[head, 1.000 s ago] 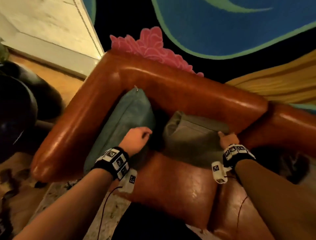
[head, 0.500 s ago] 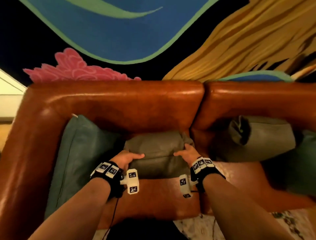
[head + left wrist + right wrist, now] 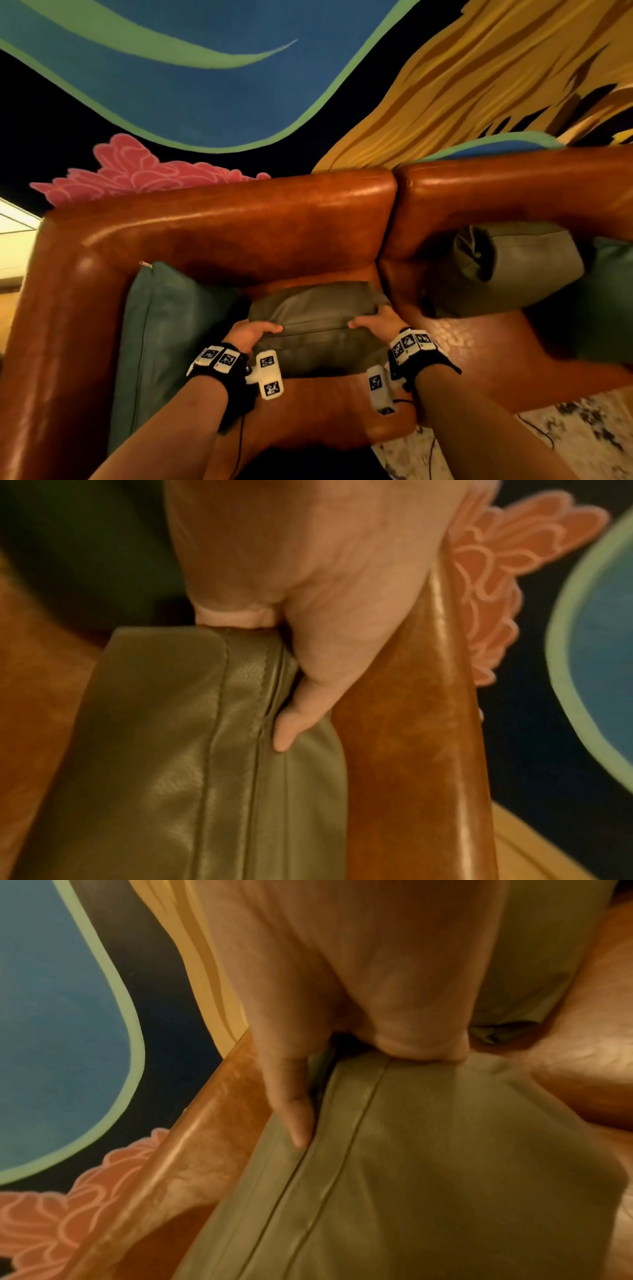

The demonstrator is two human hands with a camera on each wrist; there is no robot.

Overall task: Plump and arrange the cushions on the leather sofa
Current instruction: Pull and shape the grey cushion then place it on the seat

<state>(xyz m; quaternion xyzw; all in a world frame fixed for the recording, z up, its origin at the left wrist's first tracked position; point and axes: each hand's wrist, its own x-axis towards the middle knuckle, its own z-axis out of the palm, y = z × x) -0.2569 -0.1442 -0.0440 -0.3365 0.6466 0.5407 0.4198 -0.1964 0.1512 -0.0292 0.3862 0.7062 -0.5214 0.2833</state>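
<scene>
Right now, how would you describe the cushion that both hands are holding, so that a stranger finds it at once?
Start at the brown leather sofa and look at its left seat, near the corner. A large teal cushion leans against the armrest there; just right of it sits the olive-grey cushion, gripped at its ends by the left hand and right hand. Another olive cushion lies further right, untouched.
</scene>
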